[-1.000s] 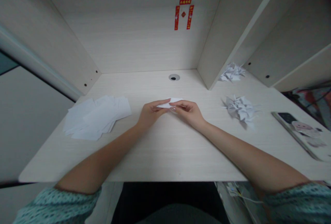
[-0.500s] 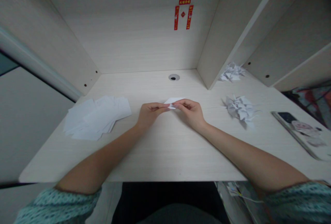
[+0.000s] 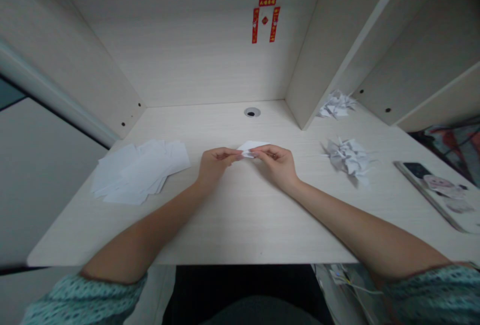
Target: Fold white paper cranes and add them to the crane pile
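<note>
Between my two hands, near the middle of the desk, is a small white paper (image 3: 253,145) with a creased near edge. My left hand (image 3: 215,165) pinches its left side between thumb and fingers. On the right side, the thumb and fingers of my right hand (image 3: 277,162) are closed on the same paper. The fingertips are close together and partly hide the fold. A spread stack of flat white papers (image 3: 140,170) lies left of my left hand. To the right of my right hand sits a pile of crumpled or folded white papers (image 3: 348,156).
A second pile of folded papers (image 3: 337,104) lies behind the upright divider (image 3: 313,85). At the right is a phone (image 3: 437,190) in a patterned case. The desk (image 3: 225,230) has a round cable hole (image 3: 252,112) near the back wall.
My left hand has shifted slightly left, and a little more of the creased paper shows between the fingertips. My right hand has hardly moved.
</note>
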Demonstrator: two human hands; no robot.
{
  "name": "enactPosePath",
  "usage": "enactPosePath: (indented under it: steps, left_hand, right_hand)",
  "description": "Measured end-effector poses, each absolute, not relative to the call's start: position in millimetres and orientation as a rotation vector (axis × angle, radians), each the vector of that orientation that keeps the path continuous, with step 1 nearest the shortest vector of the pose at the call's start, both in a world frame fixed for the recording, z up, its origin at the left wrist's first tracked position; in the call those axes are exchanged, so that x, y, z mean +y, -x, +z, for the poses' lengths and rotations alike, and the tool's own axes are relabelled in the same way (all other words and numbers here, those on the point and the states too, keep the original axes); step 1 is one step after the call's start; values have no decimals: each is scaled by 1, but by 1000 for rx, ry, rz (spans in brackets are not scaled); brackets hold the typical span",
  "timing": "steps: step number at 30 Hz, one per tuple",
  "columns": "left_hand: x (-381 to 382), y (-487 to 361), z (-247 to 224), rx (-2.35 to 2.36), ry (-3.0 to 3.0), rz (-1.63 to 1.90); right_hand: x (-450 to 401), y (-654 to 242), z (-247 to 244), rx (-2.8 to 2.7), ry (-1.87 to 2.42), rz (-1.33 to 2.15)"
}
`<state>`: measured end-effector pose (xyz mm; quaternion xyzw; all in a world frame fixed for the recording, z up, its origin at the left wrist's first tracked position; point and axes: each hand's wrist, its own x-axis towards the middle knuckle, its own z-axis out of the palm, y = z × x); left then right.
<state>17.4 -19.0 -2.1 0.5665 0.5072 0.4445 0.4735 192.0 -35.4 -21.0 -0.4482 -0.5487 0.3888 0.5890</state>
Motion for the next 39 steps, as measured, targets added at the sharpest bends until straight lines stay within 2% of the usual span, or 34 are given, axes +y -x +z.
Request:
enactPosePath:
  steps: [17, 28, 39]
  left_hand:
    - [-19, -21, -10, 1140, -1212, 1091]
    - [-18, -15, 2, 1191, -1464, 1074]
    - [-8, -12, -3, 1097, -1300, 1247]
  right_hand:
    - [-40, -190, -16, -1296, 1073, 815]
    - [-42, -191, -17, -1315, 1095, 773]
    - [-35, -196, -20, -1224, 1077, 736]
